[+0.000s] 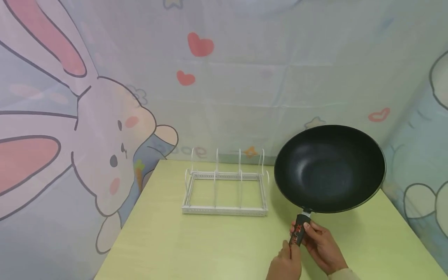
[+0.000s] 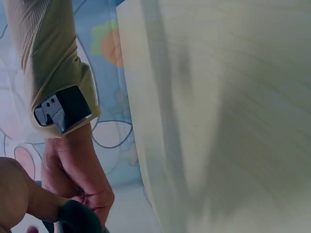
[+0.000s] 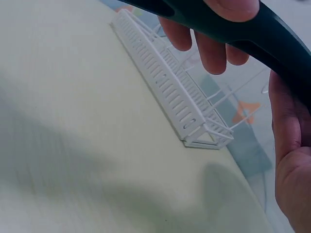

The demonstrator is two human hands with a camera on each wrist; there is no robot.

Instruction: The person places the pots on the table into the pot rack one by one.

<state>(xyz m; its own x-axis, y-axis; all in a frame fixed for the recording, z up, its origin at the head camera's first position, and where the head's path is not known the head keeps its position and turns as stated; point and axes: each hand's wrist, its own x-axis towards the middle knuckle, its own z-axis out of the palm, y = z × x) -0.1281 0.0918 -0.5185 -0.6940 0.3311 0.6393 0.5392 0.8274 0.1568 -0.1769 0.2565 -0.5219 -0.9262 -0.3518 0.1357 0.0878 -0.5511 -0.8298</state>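
Note:
A black long-handled wok [image 1: 329,167] is held up above the right side of the table, tilted so its dark inside shows in the head view. My right hand [image 1: 323,247] grips the upper part of its handle [image 1: 297,231], the thumb lying on top. Lower down, my left hand [image 1: 285,262] holds the handle's end. Left of the wok stands a white wire rack [image 1: 224,211] with upright loops. The right wrist view shows the dark handle [image 3: 204,22] crossing the top, with fingers wrapped round it and the rack [image 3: 165,82] beyond.
The pale yellow-green table [image 1: 157,241] meets a cloth backdrop [image 1: 252,85] printed with a rabbit and hearts. Cloth also hangs along both sides of the table. A small black camera [image 2: 70,107] sits on the right sleeve in the left wrist view.

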